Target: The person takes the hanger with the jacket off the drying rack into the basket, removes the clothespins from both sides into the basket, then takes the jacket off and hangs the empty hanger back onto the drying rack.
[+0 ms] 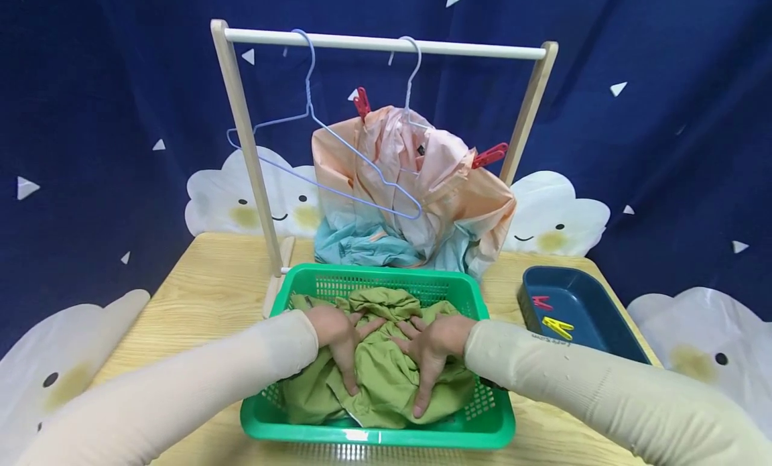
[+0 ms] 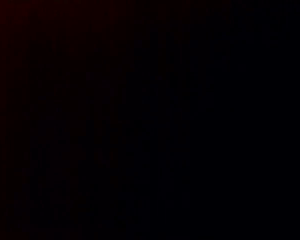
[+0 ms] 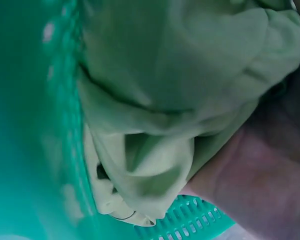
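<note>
A crumpled olive-green garment (image 1: 382,382) fills the green plastic basket (image 1: 301,434) at the front of the table. On its left half lies my left hand (image 1: 340,333), fingers spread across the cloth and thumb pointing toward me. My right hand (image 1: 435,345) presses on the right half in the same way, its fingers apart. In the right wrist view, folds of the garment (image 3: 160,115) bulge beside the right hand (image 3: 260,180), close to the basket wall (image 3: 35,150). The left wrist view is almost wholly black.
Behind the basket stands a wooden rack (image 1: 386,43). From it hang a bare blue hanger (image 1: 362,201) and a peach-and-blue garment (image 1: 386,178) with red clothespins (image 1: 490,155). A dark blue tray (image 1: 594,312) with a yellow clothespin (image 1: 557,328) and a red one sits at right.
</note>
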Demonstrator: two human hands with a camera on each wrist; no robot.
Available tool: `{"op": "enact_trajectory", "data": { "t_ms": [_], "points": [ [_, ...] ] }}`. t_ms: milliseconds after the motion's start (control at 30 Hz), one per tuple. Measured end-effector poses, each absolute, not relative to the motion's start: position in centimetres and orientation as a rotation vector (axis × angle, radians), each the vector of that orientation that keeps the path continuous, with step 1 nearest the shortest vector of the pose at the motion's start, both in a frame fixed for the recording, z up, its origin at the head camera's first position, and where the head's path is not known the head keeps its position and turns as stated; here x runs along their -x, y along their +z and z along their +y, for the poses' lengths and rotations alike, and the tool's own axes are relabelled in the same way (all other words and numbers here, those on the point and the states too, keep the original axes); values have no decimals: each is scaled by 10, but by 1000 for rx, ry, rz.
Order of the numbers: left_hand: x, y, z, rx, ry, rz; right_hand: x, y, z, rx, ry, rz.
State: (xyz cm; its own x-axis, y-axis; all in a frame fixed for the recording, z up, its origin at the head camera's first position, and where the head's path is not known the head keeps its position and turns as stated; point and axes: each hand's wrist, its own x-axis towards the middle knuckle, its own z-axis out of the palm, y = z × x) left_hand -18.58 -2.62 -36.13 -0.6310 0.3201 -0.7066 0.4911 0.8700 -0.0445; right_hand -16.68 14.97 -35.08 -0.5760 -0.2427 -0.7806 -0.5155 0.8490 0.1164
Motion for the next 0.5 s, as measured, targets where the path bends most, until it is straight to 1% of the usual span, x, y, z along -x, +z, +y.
{"op": "enact_trajectory", "data": {
  "t_ms": [500],
  "points": [
    [178, -368, -14, -526, -344, 2322, 169, -356, 141, 464, 476, 2156]
  ]
}}
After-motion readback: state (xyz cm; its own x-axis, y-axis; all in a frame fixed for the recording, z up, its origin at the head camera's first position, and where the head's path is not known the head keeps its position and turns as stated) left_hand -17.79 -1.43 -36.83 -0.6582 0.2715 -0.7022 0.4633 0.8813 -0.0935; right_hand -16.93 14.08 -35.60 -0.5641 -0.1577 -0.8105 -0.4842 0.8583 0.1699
